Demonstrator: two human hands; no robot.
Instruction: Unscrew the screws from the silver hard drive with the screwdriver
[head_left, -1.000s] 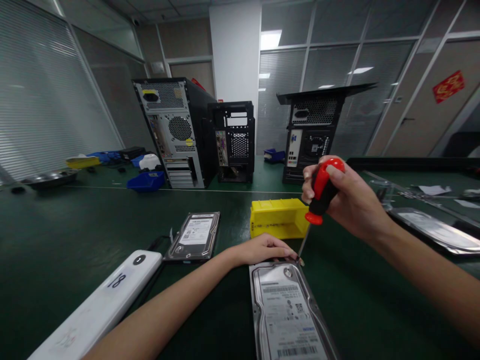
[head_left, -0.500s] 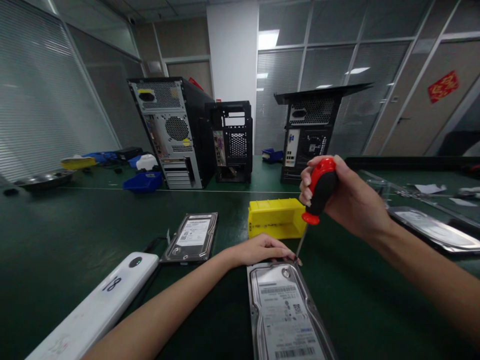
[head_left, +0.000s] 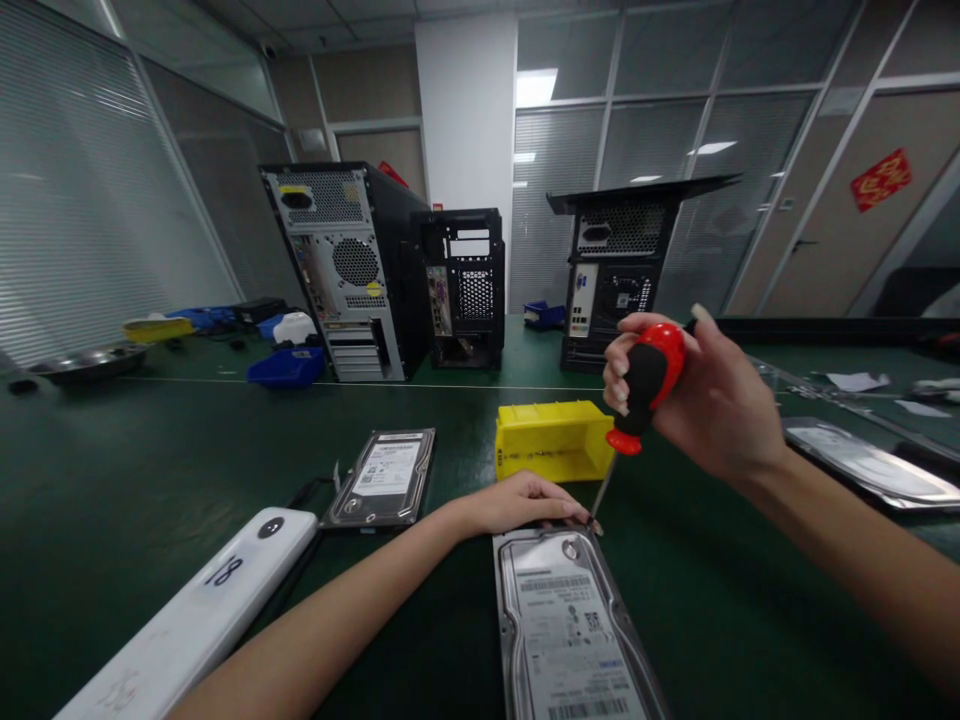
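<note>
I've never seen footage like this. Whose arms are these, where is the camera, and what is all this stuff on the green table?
The camera sits on a person's head, looking forward and down, so both arms are that person's own. The right hand grips a red and black screwdriver, its tip at the far corner of a hard drive lying label up on the green table. The left hand rests flat on that drive's far edge. Nearby lie a second hard drive, a yellow bin and a white device marked 18. Three computer towers, such as the leftmost computer tower, stand farther back.
</note>
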